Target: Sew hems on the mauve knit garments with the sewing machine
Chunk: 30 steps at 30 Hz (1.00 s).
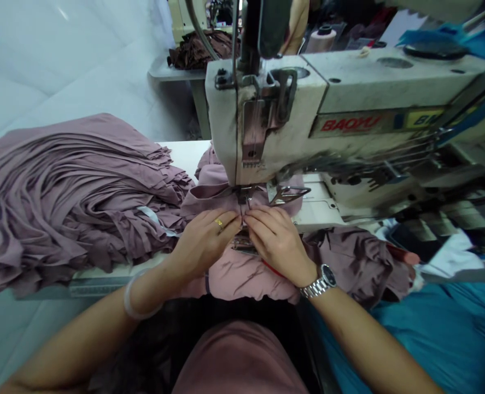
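Fingers (229,225) of the left hand (203,243) and right hand (277,243) are clenched on a fold of mauve jersey fabric (242,276), their tips nearly touching just in front of the presser foot (242,191) of a Baoyu industrial sewing machine (373,104). The fabric is held across the white surface (180,153), under the needle (243,200); a stack of mauve jersey pieces (74,202) is piled at left. Needle injury is judged the chief risk if the fingertips are left this close during stitching. Uneven hand pressure could let the fold slip, misaligning the seam. Drag from the gathered cloth could also skew the feed.
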Available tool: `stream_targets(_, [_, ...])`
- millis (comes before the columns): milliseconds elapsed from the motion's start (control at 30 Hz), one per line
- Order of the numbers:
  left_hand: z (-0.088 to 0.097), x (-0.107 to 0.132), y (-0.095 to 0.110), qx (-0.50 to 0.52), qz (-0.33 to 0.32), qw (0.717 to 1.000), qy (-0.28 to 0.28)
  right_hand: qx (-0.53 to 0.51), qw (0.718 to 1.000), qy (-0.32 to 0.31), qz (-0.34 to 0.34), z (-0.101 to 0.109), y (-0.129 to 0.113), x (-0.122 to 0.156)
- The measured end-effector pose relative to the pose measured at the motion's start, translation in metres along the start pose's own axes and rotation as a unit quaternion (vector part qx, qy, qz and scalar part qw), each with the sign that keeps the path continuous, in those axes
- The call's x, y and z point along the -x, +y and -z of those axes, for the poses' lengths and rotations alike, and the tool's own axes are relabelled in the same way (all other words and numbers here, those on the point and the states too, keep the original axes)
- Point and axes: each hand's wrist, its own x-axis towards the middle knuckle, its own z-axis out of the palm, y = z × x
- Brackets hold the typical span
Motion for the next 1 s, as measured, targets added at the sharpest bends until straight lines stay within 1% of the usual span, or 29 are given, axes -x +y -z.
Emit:
stream_targets(67, [-0.001,-0.001,0.0,0.006,0.0,1.0,0.003,-0.004,1.0,0.002,-0.002,0.001,0.0,-0.003])
stream_targets(233, [-0.004,-0.005,0.0,-0.001,0.017,0.999,0.042,0.005,1.0,-0.021,-0.015,0.002,0.001,-0.01])
stream_targets(367, [-0.006,-0.009,-0.002,-0.003,0.031,0.999,0.034,0.004,0.998,-0.047,-0.037,0.001,0.003,-0.013])
stream_targets(533, [-0.003,-0.015,-0.007,0.018,0.048,0.998,0.024,-0.023,0.997,-0.054,-0.048,0.0,0.009,-0.014])
stream_targets(733, [-0.005,-0.015,-0.009,0.017,0.046,0.998,0.033,-0.034,0.997,-0.054,-0.05,-0.001,0.016,-0.011])
stream_targets(900, [-0.006,-0.014,-0.009,0.017,0.055,0.998,0.03,0.017,0.996,-0.073,-0.049,0.001,0.015,-0.01])
stream_targets(1000, [-0.006,-0.014,-0.009,0.0,0.055,0.998,0.017,0.063,0.994,-0.085,-0.023,0.003,0.012,-0.012])
